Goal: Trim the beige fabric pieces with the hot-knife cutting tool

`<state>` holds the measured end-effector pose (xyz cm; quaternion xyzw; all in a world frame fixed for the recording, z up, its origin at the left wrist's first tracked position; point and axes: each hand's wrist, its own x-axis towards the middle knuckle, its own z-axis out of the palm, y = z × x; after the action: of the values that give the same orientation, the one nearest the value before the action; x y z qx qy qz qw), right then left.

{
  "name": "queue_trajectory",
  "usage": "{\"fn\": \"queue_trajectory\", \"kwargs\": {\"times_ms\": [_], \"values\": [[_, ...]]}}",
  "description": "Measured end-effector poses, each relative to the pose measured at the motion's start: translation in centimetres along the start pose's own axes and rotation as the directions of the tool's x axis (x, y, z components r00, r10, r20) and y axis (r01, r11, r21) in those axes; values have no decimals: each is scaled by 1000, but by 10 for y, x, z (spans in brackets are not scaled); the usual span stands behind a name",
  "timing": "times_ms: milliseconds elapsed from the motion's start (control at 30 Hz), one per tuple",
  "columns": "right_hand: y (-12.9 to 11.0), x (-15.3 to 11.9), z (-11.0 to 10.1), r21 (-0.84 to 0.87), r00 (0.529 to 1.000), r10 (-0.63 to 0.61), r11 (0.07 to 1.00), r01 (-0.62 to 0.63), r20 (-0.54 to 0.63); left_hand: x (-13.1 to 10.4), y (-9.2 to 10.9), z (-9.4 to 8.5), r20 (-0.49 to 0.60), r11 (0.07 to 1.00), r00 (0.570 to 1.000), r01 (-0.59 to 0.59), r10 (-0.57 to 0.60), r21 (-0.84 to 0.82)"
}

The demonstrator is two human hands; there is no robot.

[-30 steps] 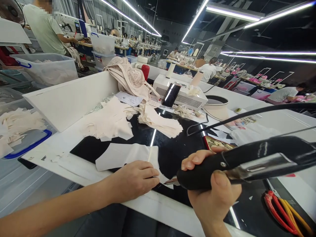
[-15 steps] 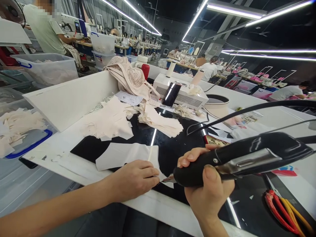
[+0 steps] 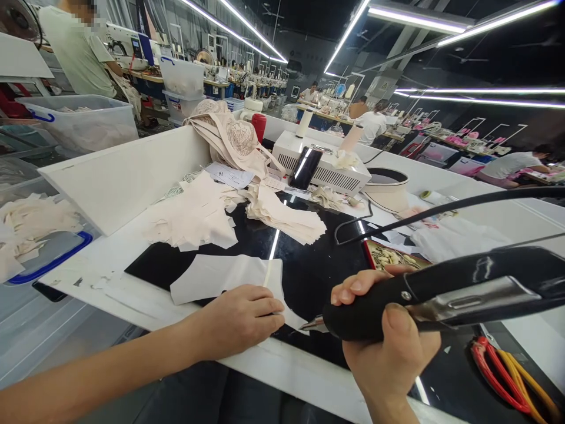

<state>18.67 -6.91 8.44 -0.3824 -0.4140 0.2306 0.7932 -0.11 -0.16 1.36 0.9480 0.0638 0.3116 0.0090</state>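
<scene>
A pale fabric piece (image 3: 220, 275) with a light strip across it lies on the black glossy board (image 3: 304, 268). My left hand (image 3: 245, 321) presses on its near edge, fingers bent together and pinching the edge. My right hand (image 3: 388, 330) is wrapped round a black handheld tool (image 3: 445, 288) with a metal lever. The tool's pointed metal tip (image 3: 315, 324) is at the right end of the fabric piece, to the right of my left hand. A cable runs near the tool toward the right.
Beyond lie two piles of cut fabric (image 3: 194, 215) (image 3: 282, 215), a bundle of beige garments (image 3: 229, 132), a white machine box (image 3: 320, 162) and a tray of small parts (image 3: 388, 256). Red-handled scissors (image 3: 497, 371) rest at the right. A person (image 3: 77, 50) sits at the back left.
My right hand and the tool have moved to the right, and the tip has slid away from my left hand along the fabric edge. My left hand has hardly moved.
</scene>
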Motion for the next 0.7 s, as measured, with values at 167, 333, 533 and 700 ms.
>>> {"fn": "queue_trajectory", "kwargs": {"times_ms": [167, 333, 533, 700], "values": [[1, 1, -2, -22, 1000, -16, 1000, 16, 15, 1, -1, -2, -7, 999, 1000, 6, -7, -50], [4, 6, -11, -33, 1000, -21, 999, 22, 20, -2, -21, -15, -8, 992, 996, 91, -92, -87], [18, 25, -21, -32, 998, -64, 997, 64, -9, -6, -28, -29, 165, 985, 976, 155, -140, -80], [30, 41, -22, -42, 997, -69, 997, 68, -31, 5, 0, -38, 332, 914, 898, 362, -289, -184]]}}
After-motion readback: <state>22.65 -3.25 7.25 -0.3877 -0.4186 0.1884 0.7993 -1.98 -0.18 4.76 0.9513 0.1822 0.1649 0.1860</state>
